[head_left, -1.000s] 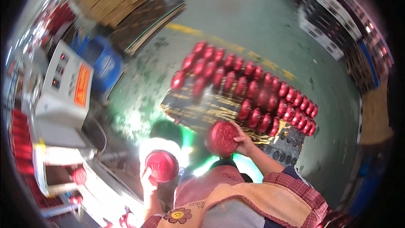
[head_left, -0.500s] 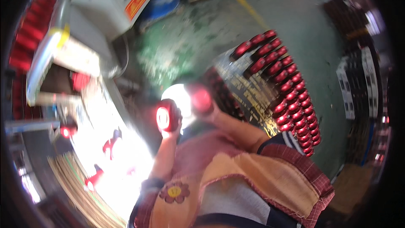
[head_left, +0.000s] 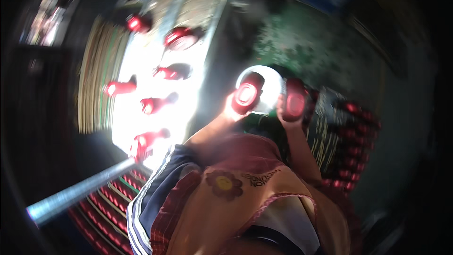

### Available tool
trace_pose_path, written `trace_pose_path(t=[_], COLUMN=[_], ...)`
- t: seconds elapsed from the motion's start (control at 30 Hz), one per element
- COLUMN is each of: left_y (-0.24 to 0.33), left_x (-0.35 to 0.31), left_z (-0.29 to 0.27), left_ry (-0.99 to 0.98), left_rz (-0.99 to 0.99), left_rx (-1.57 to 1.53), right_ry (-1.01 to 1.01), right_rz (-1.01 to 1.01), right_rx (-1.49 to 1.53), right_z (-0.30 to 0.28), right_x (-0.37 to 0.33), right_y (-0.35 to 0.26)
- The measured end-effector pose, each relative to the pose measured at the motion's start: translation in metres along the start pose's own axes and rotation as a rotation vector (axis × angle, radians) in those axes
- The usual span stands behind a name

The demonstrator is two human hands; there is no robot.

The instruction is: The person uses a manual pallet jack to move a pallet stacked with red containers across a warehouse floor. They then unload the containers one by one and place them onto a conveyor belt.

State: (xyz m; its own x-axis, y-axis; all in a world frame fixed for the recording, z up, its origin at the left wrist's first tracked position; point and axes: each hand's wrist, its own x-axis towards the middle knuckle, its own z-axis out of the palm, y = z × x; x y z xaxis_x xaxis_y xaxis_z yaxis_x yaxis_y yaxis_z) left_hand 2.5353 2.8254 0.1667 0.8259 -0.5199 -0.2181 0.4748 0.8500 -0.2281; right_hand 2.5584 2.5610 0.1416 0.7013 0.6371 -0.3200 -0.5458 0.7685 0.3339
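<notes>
In my left hand (head_left: 231, 107) is a glossy red bottle-like container (head_left: 247, 95), tilted, with a bright ring of light reflected on its end. My right hand (head_left: 289, 120) grips a second red bottle-like container (head_left: 296, 99), about level with the first and apart from it. Behind and between the two lies a round, brightly glowing white disc (head_left: 272, 89). The fingers of both hands are partly hidden and blurred.
Left of me, several red containers (head_left: 180, 38) are spread on a glaring white tabletop (head_left: 188, 92). A metal bar (head_left: 80, 191) juts over rows of red pieces (head_left: 106, 212) at lower left. More red containers (head_left: 349, 148) stand in rows at right. Stacked sheets (head_left: 96, 82) border the table.
My view has swung left, bringing more of the lit table and the metal bar into sight. Both hands still hold red containers, and the right one shows more clearly.
</notes>
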Motion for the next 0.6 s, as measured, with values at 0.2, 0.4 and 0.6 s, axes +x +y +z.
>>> trace_pose_path(t=[0.2, 0.4, 0.6], left_y=[0.035, 0.107, 0.277], left_x=[-0.079, -0.240, -0.359], left_z=[0.068, 0.204, 0.234], left_ry=[0.105, 0.456, 1.137], left_rz=[0.354, 0.878, 1.590], left_rx=[0.332, 0.932, 1.437], right_ry=[-0.138, 0.169, -0.059], right_rz=[-0.098, -0.107, -0.339], right_rx=[-0.467, -0.771, -1.238], right_z=[0.010, 0.081, 0.185], right_x=[0.059, 0.119, 0.229], right_y=[0.016, 0.076, 0.177])
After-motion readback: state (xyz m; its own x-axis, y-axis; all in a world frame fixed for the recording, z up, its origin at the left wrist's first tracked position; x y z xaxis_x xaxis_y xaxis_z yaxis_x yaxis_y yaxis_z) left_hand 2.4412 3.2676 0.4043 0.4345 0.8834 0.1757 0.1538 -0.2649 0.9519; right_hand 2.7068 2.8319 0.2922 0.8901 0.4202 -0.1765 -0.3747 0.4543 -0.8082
